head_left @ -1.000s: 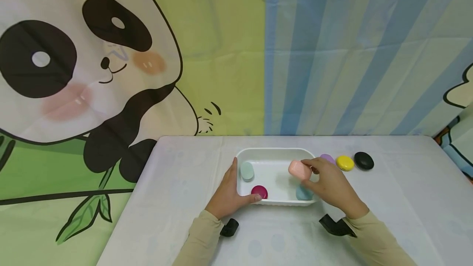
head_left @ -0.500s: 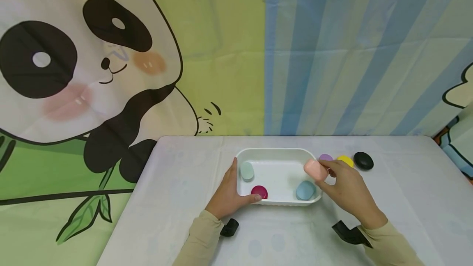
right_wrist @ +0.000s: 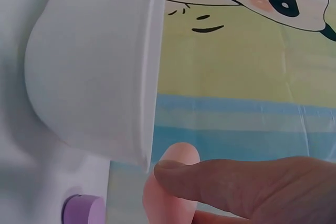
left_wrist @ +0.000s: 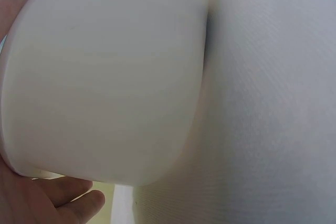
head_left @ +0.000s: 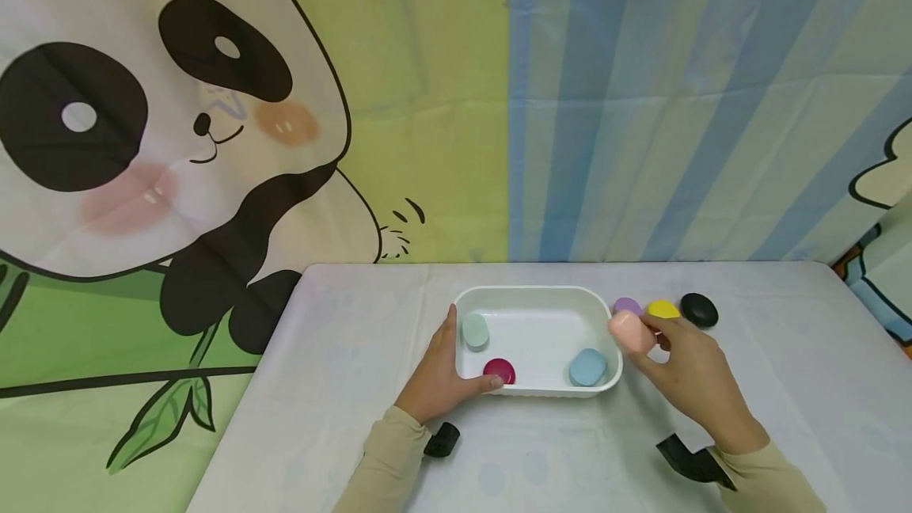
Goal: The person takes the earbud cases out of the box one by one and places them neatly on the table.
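Note:
My left hand [head_left: 443,374] grips the left end of a white plastic tray [head_left: 536,392], thumb over the front rim and fingers along the side. The tray's outer wall [left_wrist: 110,77] fills much of the left wrist view. Just past the tray's right rim, my right hand [head_left: 693,374] pinches a smooth pink pebble-shaped piece [head_left: 630,332] between thumb and fingers, held above the table. Inside the tray lie a pale green piece [head_left: 475,332] at the left, a crimson piece [head_left: 499,370] near the thumb, and a light blue piece [head_left: 587,367] at the right.
On the white-covered table [head_left: 342,355], a purple piece [head_left: 627,305], a yellow piece [head_left: 663,309] and a black piece [head_left: 699,310] sit in a row right of the tray. A printed panda curtain [head_left: 427,101] hangs behind the table.
My right hand has carried the pink piece rightward, from above the tray to just beyond its right rim. The light blue piece has come into full view. My left hand has stayed in place.

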Action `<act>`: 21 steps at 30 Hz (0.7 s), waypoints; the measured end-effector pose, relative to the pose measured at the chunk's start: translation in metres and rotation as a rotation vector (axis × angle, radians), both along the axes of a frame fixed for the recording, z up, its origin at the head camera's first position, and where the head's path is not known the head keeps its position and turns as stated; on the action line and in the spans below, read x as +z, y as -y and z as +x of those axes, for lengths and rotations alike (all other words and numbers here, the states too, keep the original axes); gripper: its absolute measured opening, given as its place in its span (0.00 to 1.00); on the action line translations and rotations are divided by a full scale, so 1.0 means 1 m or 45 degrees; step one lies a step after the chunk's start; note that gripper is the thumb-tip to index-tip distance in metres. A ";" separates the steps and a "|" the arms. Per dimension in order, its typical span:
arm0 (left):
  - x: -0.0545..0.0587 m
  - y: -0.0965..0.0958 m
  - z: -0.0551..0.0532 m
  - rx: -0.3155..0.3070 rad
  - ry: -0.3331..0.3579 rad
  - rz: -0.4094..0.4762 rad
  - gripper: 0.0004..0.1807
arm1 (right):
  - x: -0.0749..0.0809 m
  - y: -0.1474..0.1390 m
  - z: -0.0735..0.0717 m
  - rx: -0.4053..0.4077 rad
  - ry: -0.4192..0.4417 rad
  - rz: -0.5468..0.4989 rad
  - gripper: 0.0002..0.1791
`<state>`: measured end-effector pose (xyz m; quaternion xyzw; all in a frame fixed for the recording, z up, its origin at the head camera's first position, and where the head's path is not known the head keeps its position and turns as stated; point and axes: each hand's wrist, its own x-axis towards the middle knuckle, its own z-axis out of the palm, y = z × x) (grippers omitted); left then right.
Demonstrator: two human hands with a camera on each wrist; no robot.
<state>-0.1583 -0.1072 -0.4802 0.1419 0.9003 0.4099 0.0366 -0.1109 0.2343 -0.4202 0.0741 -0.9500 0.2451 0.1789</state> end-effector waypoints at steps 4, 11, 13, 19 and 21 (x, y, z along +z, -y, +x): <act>0.000 0.000 0.000 0.004 0.008 -0.005 0.71 | -0.003 -0.005 0.002 -0.022 0.016 -0.004 0.26; 0.002 0.000 0.001 -0.002 0.011 -0.010 0.70 | -0.011 -0.012 0.006 -0.064 0.009 0.019 0.27; 0.003 0.000 0.001 -0.007 0.010 -0.011 0.70 | -0.013 -0.013 0.006 -0.078 0.017 0.021 0.27; 0.004 0.000 0.002 -0.007 0.013 -0.010 0.70 | -0.017 -0.014 0.007 -0.109 0.097 0.045 0.27; 0.004 0.000 0.002 -0.005 0.014 -0.006 0.71 | -0.018 -0.015 0.007 -0.113 0.148 0.050 0.27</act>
